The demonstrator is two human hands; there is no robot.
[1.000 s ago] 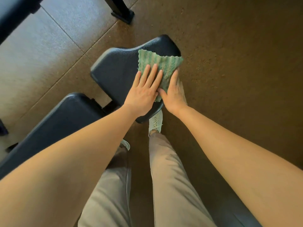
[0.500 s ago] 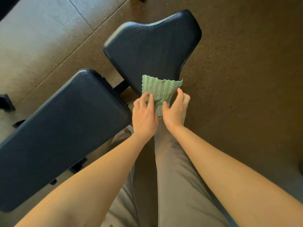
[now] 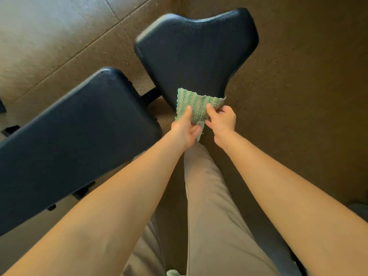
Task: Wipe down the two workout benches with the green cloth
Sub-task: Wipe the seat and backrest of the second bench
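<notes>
The green striped cloth [image 3: 196, 105] is lifted at the near, narrow end of the bench's black seat pad [image 3: 196, 50]. My left hand [image 3: 186, 129] pinches its lower left part with thumb on top. My right hand [image 3: 222, 120] grips its right edge, fingers curled under. The long black back pad [image 3: 75, 142] of the same bench lies to the left, running down toward the lower left. Only this one bench is clearly in view.
Brown speckled rubber floor [image 3: 298, 76] with tile seams surrounds the bench. My legs in beige trousers [image 3: 211, 196] stand just below the hands, between the pads and the open floor at right. A dark frame part [image 3: 12, 129] shows at the left edge.
The cloth slid from the far wide end of the seat pad back to its near narrow end. Both hands went from pressing flat on it to pinching and lifting it.
</notes>
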